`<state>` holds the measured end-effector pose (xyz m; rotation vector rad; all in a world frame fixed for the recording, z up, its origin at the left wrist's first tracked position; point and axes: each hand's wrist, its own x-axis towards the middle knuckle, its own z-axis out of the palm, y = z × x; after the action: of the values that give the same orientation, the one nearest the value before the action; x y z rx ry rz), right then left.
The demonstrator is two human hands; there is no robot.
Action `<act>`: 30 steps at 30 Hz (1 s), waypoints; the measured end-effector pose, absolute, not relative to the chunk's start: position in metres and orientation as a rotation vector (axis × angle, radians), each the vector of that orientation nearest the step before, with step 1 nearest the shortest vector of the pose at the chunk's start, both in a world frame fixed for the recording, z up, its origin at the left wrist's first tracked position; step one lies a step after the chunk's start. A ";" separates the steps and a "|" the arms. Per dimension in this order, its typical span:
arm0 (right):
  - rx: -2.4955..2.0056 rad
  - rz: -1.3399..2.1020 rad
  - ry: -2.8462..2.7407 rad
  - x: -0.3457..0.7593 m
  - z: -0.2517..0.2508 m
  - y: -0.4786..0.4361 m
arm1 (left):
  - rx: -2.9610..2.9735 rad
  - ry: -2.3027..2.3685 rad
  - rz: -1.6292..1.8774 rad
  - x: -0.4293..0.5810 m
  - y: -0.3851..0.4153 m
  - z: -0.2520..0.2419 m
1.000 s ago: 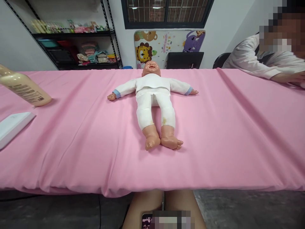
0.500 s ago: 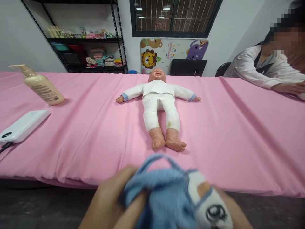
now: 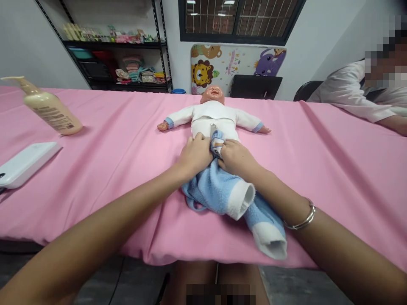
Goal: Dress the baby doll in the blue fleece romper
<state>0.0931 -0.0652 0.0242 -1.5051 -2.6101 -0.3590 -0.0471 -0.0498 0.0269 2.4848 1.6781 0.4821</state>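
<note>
A baby doll in a white top with blue cuffs lies on its back on the pink-covered table, arms spread. Over its lower body lies a blue terry baby garment with two wide white cuffs, pointing towards me. The doll's legs and feet are hidden by the garment and my hands. My left hand is closed on the garment's gathered top edge. Right beside it, my right hand pinches the same bunched cloth, where part of a white and orange patch shows.
On the left, a beige pump bottle leans on the pink cloth, with a white power bank closer to me. A person rests an arm on the table at the right. Behind stand a shelf and a black monitor.
Both hands have carried the blue garment forward from the near edge onto the doll's legs. The garment now hangs down, showing its white cuffs.
</note>
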 end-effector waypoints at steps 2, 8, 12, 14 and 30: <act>-1.527 -0.349 -2.645 0.087 0.020 -0.064 | 2.414 1.630 0.699 -0.057 -0.042 0.016; -1.496 -0.180 -2.659 0.084 0.014 -0.067 | 2.339 1.564 0.834 -0.070 -0.039 0.012; -1.477 -0.061 -2.612 0.089 0.017 -0.068 | 2.293 1.863 0.470 -0.076 -0.044 0.031; -1.480 -0.035 -2.591 0.090 0.017 -0.068 | 2.232 1.888 0.340 -0.080 -0.044 0.036; -1.221 0.757 -2.121 0.108 0.019 -0.040 | 1.552 1.113 0.805 -0.082 -0.041 0.025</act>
<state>0.1077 -0.0401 0.0190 -1.2209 -2.1209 0.7572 -0.0816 -0.0407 0.0248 1.5523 1.1129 0.8047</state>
